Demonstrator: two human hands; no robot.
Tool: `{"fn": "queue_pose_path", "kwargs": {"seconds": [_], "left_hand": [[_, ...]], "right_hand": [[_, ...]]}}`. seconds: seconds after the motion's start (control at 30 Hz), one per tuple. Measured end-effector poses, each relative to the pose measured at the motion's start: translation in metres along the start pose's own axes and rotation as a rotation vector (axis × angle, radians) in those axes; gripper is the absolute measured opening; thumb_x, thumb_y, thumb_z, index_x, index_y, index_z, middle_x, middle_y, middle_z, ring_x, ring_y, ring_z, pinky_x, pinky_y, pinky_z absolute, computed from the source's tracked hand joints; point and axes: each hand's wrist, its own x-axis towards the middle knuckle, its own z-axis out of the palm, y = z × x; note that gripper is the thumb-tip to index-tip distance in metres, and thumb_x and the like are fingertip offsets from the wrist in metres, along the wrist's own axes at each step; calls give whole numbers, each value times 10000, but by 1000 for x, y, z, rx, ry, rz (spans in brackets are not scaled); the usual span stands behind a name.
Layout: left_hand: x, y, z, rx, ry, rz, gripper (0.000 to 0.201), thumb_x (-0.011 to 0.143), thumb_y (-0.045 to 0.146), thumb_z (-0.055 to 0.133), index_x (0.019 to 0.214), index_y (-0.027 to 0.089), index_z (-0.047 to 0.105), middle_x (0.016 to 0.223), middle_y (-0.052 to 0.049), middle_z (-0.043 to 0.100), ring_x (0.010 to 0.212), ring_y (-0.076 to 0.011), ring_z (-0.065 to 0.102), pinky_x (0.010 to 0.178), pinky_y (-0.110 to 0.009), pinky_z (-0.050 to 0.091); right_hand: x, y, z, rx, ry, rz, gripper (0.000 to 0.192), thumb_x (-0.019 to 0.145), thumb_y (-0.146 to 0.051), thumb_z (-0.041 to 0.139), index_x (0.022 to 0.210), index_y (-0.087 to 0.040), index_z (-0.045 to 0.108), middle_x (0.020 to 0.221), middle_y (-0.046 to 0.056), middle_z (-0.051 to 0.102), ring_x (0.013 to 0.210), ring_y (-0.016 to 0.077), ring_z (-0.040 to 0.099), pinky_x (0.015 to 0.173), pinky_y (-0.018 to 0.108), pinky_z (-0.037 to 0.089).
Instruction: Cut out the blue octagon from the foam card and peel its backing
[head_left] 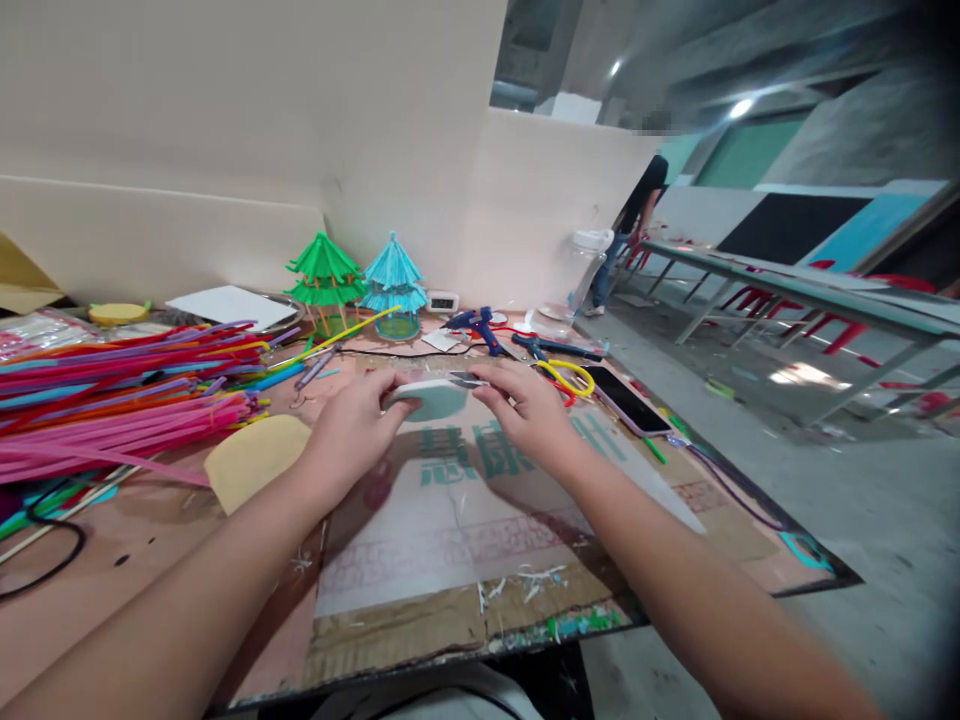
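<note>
Above the middle of the work mat, my left hand is closed on the edge of a pale, flat, rounded disc, thumb below and fingers on top. My right hand is pinched at the disc's right side. A thin, dark, flat piece lies between its fingertips and the disc; its kind is too small to make out. Under both hands is a translucent plastic sheet with green characters, lying on cardboard.
Bundled pipe cleaners and a yellow rounded piece lie left. Behind stand a green tiered model and a blue one. A glue gun, yellow-handled scissors and a phone are right. A person stands beyond.
</note>
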Motion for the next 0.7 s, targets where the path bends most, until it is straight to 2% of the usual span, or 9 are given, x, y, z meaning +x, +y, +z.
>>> {"fn": "queue_pose_path", "kwargs": {"seconds": [0.43,0.7], "left_hand": [[-2,2,-2,42,-3,41,124,851,255,552,894,218,663,832,-10,695,788,-194,611,661,-275,381],[-3,5,-2,104,-6,43,113,857,273,551,861,220,650,777,-3,669,734,-188,591,628,-267,355]], "right_hand": [[0,-7,-2,-46,-62,-59,290,957,-362,520,1112,-182,687,876,69,660,832,192,587,760,324,438],[0,-7,-2,-84,-94,-39,332,974,-399,469,1116,-207,700,784,55,616,791,193,563,722,310,419]]}}
